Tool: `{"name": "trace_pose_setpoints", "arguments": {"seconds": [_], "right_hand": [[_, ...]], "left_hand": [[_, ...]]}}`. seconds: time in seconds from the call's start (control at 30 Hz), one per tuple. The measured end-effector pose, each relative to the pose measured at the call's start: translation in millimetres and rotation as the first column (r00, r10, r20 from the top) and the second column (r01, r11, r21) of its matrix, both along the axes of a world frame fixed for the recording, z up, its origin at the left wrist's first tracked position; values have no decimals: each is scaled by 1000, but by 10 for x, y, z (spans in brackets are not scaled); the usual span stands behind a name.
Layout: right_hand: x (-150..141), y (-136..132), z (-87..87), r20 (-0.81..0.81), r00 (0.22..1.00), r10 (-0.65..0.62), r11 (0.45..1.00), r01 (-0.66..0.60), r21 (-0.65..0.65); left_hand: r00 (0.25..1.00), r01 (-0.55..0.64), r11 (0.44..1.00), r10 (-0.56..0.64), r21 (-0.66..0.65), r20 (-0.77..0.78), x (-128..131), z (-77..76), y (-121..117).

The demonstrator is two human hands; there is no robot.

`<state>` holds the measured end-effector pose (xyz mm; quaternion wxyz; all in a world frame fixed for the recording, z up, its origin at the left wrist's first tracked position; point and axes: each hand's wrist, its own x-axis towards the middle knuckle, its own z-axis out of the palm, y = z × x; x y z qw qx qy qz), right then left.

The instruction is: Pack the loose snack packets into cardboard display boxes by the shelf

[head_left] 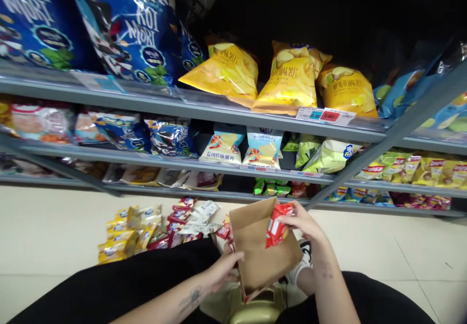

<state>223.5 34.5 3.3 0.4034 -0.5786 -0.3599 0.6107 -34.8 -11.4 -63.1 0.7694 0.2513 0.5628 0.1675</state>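
An open cardboard box [255, 261], brown inside, is tilted in front of me above a small yellowish stool. My left hand [226, 265] grips its left wall, thumb over the rim and the other fingers partly hidden behind. Inside the box's far right corner is a small red snack bag [278, 224]. My right hand [301, 221] pinches this bag by its upper right edge. The rest of the box's inside shows bare cardboard.
Small yellow bags [118, 239], maroon bags [178, 219] and white bags [202, 214] lie on the floor to the left. Ahead, shelves [204, 105] hold blue bags [134, 27] and yellow chip bags [288, 83]. A stool [257, 309] stands below the box; a diagonal shelf strut [365, 156] slants at right.
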Motion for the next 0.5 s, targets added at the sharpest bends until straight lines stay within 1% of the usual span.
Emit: {"name": "trace_pose_setpoints", "arguments": {"seconds": [0.03,0.07,0.13,0.17,0.23,0.27,0.3,0.33,0.4,0.47,0.5], "right_hand": [[-197,-9,-83,-90,996,14,998,-8,61],[-382,-12,-189,-164,986,18,996,-3,88],[-686,-19,-425,-200,980,-13,999,23,45],[-795,-27,-535,-160,984,-85,995,91,31],[-924,-55,-708,17,979,-202,978,201,62],[-946,-73,-769,118,962,-246,967,234,104],[-945,-88,-814,192,947,-258,962,232,146],[-926,-100,-848,221,946,-239,964,202,175],[-850,-104,-903,150,980,-134,977,105,185],[-757,-85,-961,104,994,16,990,-30,138],[-719,-71,-996,134,988,76,991,-90,100]], "left_hand": [[1000,7,1000,-7,24,11,7,4,-28],[1000,14,999,-14,41,17,11,12,-51],[1000,19,998,-20,54,21,15,38,-82],[999,15,998,-17,53,27,15,52,-93],[999,7,999,-9,47,41,15,69,-108],[999,4,999,-6,48,47,15,70,-112],[999,0,999,-3,54,55,14,66,-113],[998,-4,998,0,58,63,13,58,-112],[997,-17,999,14,40,70,10,40,-107],[997,-34,999,34,-10,73,8,35,-103],[996,-42,999,44,-30,74,9,41,-104]]}}
